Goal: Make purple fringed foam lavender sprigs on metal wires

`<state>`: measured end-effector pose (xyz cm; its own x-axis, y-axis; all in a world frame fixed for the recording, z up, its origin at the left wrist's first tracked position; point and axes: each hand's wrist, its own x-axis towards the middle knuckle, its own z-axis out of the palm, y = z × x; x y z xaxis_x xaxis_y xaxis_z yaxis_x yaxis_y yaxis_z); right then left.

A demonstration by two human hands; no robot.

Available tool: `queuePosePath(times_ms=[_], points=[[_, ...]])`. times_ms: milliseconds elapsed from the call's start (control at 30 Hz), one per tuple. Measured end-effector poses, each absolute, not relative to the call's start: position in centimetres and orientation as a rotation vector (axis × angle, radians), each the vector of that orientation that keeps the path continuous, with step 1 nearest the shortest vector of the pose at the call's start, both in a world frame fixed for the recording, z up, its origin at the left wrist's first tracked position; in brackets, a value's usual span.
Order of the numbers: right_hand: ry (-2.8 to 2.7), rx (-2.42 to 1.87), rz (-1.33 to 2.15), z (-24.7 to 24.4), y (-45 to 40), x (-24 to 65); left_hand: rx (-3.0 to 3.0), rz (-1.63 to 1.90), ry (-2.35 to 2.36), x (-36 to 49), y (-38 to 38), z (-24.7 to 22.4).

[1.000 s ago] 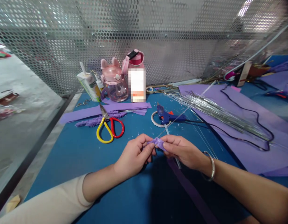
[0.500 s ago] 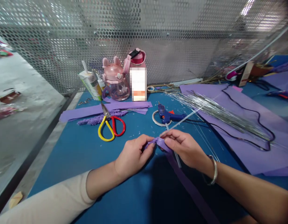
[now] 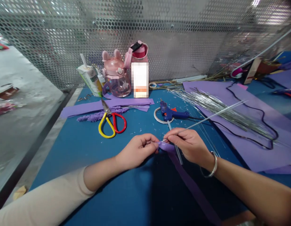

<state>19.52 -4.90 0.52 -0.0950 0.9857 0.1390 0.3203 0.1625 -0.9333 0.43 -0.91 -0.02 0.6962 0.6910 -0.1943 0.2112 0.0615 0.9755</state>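
My left hand [image 3: 138, 150] pinches the end of a long purple strip [image 3: 188, 177], which hangs toward the table's near edge. Close beside it, my right hand [image 3: 186, 144] is closed on thin pale wires [image 3: 215, 115] that slant up to the right; their lower tip meets the strip at my left fingertips. Beyond my hands a blue glue gun [image 3: 171, 114] lies on a white tape roll [image 3: 156, 116], its clear glue stick [image 3: 179, 155] pointing toward me. Scissors [image 3: 112, 124] with one yellow and one red handle lie left of it.
Purple strips [image 3: 89, 107] and a purple fringed piece [image 3: 91, 117] lie at the left. Behind them stand a drink carton [image 3: 90, 80], a pink jug [image 3: 117, 81] and a pink bottle [image 3: 140, 53]. Many wires [image 3: 221, 110] and a black cord [image 3: 258, 110] cross purple sheets [image 3: 265, 153] at the right.
The wires in my right hand have swung to point farther right, with their tip now showing at the strip. The purple piece at my left fingers is less exposed. The view has shifted slightly.
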Motion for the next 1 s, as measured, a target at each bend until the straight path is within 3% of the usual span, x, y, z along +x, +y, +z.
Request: queuePosePath(times_ms=[367, 500, 667, 867, 1000], points=[[-1.499, -1.325, 0.992, 0.3, -4.8, 19.6, 1.102, 0.414, 0.683, 0.5, -1.0, -0.5], [-1.472, -1.325, 1.029, 0.5, -4.7, 19.7, 0.959, 0.676, 0.533, 0.3, -0.4, -0.9], [-1.433, -1.326, 1.071, 0.4, -4.5, 19.8, 0.895, 0.95, 0.702, 0.2, 0.6, -1.6], [-1.459, -1.317, 1.12, 0.1, -4.6, 19.8, 0.891, 0.776, 0.654, 0.2, 0.6, -1.5], [-1.523, -1.317, 1.035, 0.4, -4.7, 19.9, 1.079, 0.477, 0.6, 0.4, -0.2, -0.7]])
